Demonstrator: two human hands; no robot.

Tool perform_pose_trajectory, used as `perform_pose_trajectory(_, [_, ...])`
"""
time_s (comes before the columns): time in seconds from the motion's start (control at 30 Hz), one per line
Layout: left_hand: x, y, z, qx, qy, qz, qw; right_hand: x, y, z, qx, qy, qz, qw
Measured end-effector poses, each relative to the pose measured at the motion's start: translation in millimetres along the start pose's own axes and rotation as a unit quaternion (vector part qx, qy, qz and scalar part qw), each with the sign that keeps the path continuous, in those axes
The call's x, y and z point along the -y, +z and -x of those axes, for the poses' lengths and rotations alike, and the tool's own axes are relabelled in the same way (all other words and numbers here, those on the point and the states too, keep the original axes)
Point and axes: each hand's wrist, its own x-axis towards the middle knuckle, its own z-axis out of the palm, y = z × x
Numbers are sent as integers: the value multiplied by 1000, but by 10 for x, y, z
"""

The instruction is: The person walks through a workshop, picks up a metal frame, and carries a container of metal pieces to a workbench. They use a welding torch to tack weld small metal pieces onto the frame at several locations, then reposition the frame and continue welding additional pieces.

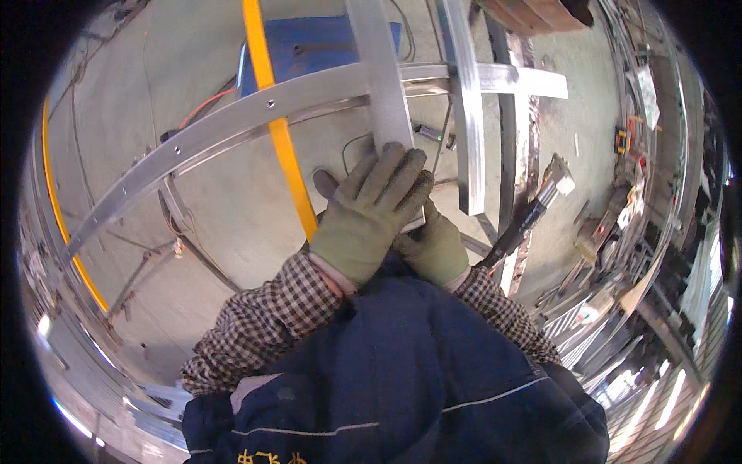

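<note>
1. One silver metal bar (379,81) crosses a long drilled beam (224,127), its near end at the wearer's hands.
2. The left hand (369,209), gloved, lies palm down over that end, fingers extended, thumb spread, not wrapped around it.
3. The right hand (437,246), also gloved, is partly hidden beside it; I cannot tell whether its fingers grip.
4. A yellow bar (283,147) stands left.

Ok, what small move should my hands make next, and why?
Probably nudge the silver bar under your left hand slightly: that hand lies across its top near the end, your right hand is beside that end, and the bar crosses the curved beam.
</note>
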Motion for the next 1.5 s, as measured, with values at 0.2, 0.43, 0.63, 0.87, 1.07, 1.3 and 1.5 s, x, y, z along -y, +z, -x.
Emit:
perform_pose_trajectory(0.2, [399,-232,-611,119,254,-96,955,-45,220,-23,-144,-79,5,986])
perform_pose_trajectory(0.43, [570,-250,-1021,243,369,-88,893,-189,542,-44,-200,-72,-4,977])
perform_pose_trajectory(0.63, [601,-204,-979,223,379,-72,895,-171,766,-128,-327,-125,-61,935])
perform_pose_trajectory(0.87, [555,-307,-1020,261,366,-68,890,-82,632,8,-246,-51,-82,964])
perform_pose_trajectory(1.07, [411,-308,-868,247,326,-108,906,-267,449,4,-53,-21,-418,907])
perform_pose_trajectory(1.3, [408,-132,-728,213,273,-45,937,-114,411,-49,62,-3,-604,795])
perform_pose_trajectory(1.5, [464,-63,-753,174,320,-66,929,34,809,-64,-111,-19,-617,779])
